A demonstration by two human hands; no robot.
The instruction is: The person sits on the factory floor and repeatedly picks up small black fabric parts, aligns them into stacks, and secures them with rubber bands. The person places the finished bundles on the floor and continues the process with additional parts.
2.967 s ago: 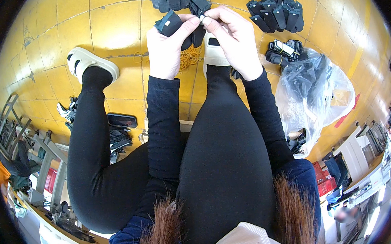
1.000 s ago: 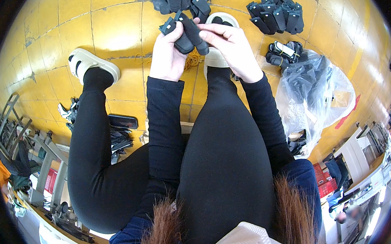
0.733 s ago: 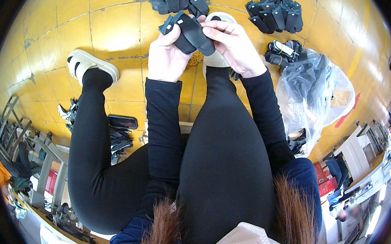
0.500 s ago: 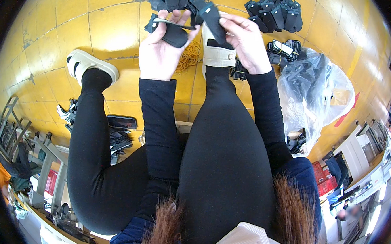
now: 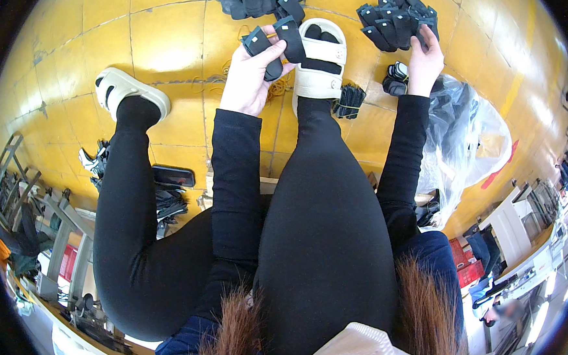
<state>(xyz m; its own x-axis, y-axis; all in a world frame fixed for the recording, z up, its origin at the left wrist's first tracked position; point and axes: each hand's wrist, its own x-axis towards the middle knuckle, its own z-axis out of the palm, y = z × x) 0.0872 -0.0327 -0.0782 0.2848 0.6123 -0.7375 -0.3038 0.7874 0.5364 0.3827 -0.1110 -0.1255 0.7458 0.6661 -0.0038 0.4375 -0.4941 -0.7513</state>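
Observation:
Two small black padded fabric pieces (image 5: 290, 40), each with a little pale tag near one end, are held in my left hand (image 5: 250, 79). The thumb presses them against the fingers, and they fan apart above my right sandal. At the right, my right hand (image 5: 425, 61) reaches to a cluster of similar black pieces (image 5: 388, 24) on the floor. Its fingers are closed on a piece at the cluster's near right edge; the fingertips are partly hidden there. A further heap of black pieces (image 5: 247, 1) lies at the top middle.
Yellow rubber bands (image 5: 277, 90) lie beside my sandal (image 5: 318, 48). Banded black bundles (image 5: 349, 102) and a clear plastic bag (image 5: 461, 147) are to the right. A phone (image 5: 173, 176) and dark strips (image 5: 170, 205) lie left, near my leg. Metal frames (image 5: 60, 237) stand at the left edge.
My right hand has let go of the black piece near my left hand and moved right to the cluster. The left hand now holds two pieces side by side.

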